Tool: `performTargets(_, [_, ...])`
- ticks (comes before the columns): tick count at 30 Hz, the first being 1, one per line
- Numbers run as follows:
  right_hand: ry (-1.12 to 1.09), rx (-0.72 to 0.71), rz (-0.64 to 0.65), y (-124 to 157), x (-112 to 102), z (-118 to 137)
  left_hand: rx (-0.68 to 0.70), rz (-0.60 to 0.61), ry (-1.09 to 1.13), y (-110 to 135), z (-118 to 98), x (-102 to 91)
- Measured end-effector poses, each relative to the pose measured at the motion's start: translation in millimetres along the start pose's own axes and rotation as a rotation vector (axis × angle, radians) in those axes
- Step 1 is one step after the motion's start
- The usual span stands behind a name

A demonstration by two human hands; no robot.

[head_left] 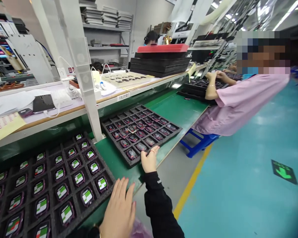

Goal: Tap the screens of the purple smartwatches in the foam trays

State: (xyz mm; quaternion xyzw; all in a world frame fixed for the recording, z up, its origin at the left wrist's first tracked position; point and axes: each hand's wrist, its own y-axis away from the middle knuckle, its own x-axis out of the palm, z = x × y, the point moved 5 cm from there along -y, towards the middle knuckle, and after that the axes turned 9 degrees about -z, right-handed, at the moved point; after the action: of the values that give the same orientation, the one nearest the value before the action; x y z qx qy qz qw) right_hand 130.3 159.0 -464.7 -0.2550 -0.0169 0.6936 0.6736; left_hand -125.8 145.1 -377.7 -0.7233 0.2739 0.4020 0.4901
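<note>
My left hand [119, 209] lies flat with its fingers stretched out, against the right corner of a near black foam tray [106, 193]. That tray holds several small square devices with green and white screens. My right hand [149, 160], in a black sleeve, reaches forward and grips the near edge of a second black tray [174, 133]. This one sits on the green bench top [178, 110] and holds several dark-screened devices with pinkish rims.
A co-worker in a pink shirt [240, 102] sits on a blue stool [197, 142] to the right, hands on more black trays [196, 88]. Stacked black trays with a red one on top [161, 61] stand on the upper shelf. A white post [85, 82] rises between the two trays. Teal floor with a yellow line lies at right.
</note>
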Motion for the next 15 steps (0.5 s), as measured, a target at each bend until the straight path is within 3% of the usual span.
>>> performTargets(2, [-0.003, -0.018, -0.015, 1, -1, 3, 0.096, -0.099, -0.155, 17, -3, 16.3])
performTargets(6, [0.01, -0.05, -0.025, 2, -6, 6, 0.246, -0.11, -0.272, 42, -2, 40.7])
performTargets(15, [0.046, -0.068, -0.016, 6, -9, 13, 0.24, -0.109, -0.302, 41, -2, 38.0])
